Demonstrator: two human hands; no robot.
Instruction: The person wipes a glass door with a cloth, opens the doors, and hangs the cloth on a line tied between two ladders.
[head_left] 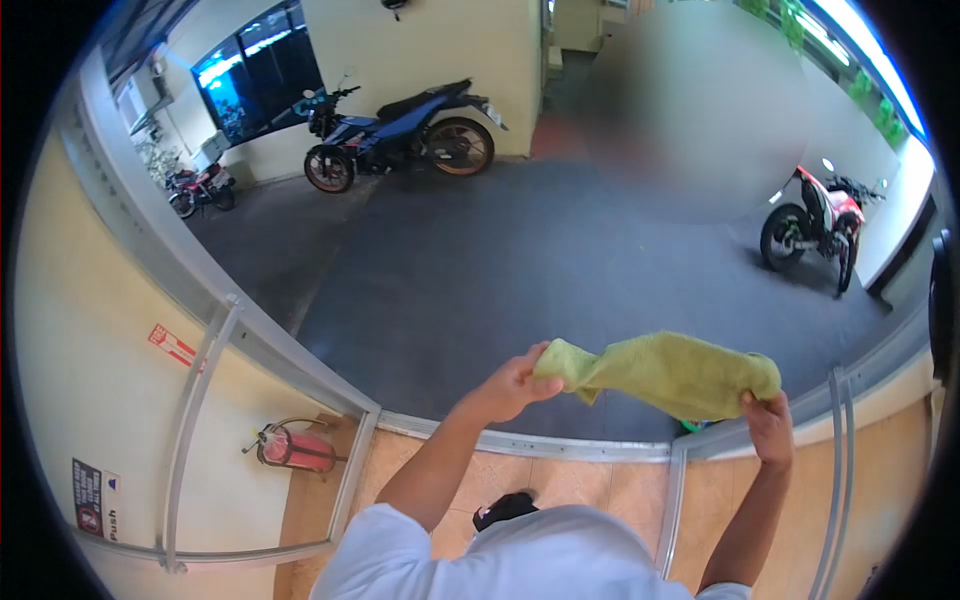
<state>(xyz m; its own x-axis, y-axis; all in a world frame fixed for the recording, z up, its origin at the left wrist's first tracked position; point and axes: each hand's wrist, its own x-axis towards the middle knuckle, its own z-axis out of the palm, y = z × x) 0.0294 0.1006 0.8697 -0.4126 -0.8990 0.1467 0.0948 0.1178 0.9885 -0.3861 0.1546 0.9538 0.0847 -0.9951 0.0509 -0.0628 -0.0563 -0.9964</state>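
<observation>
A yellow-green cloth (675,375) is stretched sideways between my two hands, in front of my body. My left hand (512,385) is closed on its left end, which looks bunched. At the right end, my right hand (768,420) grips the cloth's lower corner, fingers partly behind it. The cloth hangs in the air above the doorway's metal threshold (530,443) and the dark paved ground (480,290).
Glass doors with metal handles (200,430) (838,480) stand on both sides. A red fire extinguisher (298,449) is behind the left door. Outside are a blue motorcycle (400,130), a red-and-white motorcycle (822,222) and another motorcycle (200,188). Tiled floor (570,482) lies under me.
</observation>
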